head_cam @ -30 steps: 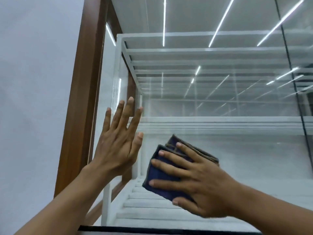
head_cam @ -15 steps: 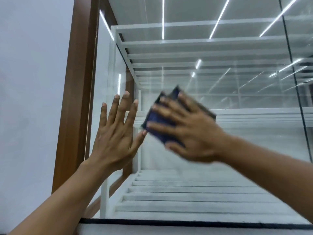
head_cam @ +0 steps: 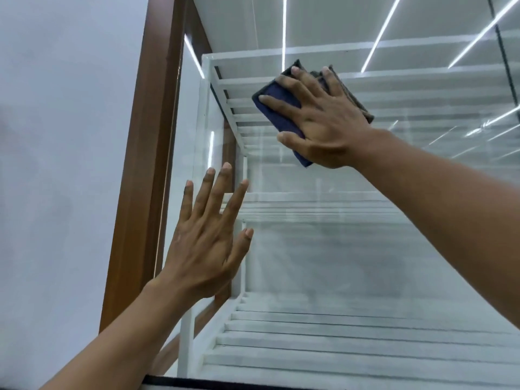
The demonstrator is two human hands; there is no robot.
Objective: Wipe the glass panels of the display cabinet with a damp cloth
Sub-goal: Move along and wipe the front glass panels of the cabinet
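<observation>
Right hand (head_cam: 326,128) grip splayed, pressing folded navy cloth (head_cam: 282,118) on smooth glass panel (head_cam: 337,263) | left hand (head_cam: 205,246) grip splayed flat | cloth half hidden

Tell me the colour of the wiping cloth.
The cloth is dark navy blue, greyish at its edge; head view.

Left hand (head_cam: 205,249): raised, back toward the camera, fingers (head_cam: 222,190) straight and slightly spread, pointing up, thumb out to the right.
Left forearm (head_cam: 126,342): bare, rising from the lower left corner.
Right hand (head_cam: 323,122): higher than the left, back toward the camera, all digits splayed flat, pointing up and left.
Right forearm (head_cam: 450,220): bare, extended from the right edge, wrist straight.
</observation>
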